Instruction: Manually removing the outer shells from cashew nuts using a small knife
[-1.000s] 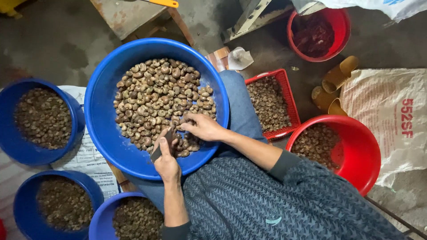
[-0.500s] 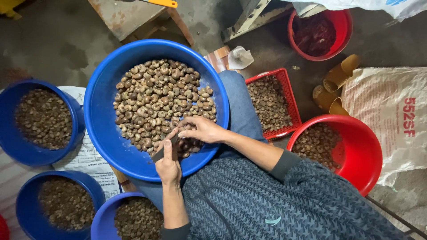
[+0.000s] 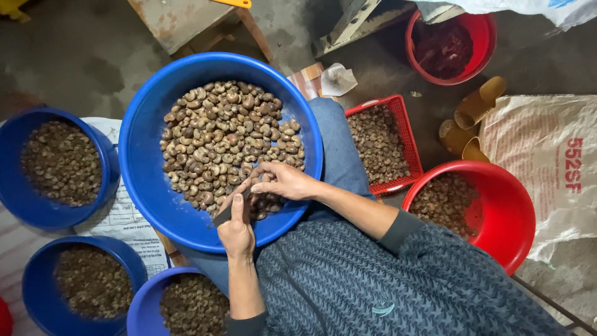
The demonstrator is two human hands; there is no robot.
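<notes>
1. The left hand (image 3: 235,227) grips a dark knife (image 3: 229,208) over the near rim of the big blue basin (image 3: 146,193).
2. The right hand (image 3: 285,182) has its fingers closed on a nut (image 3: 254,184) just above the nuts (image 3: 217,137) in that basin.

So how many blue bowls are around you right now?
4: the big blue bowl on the lap, one far left, one bottom left, one partly cut off beside it.

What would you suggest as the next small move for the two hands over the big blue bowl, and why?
Probably work the blade into the nut. The left hand grips a small dark knife, its tip meeting the nut pinched by the right hand just above the heap in the big blue bowl.
</notes>
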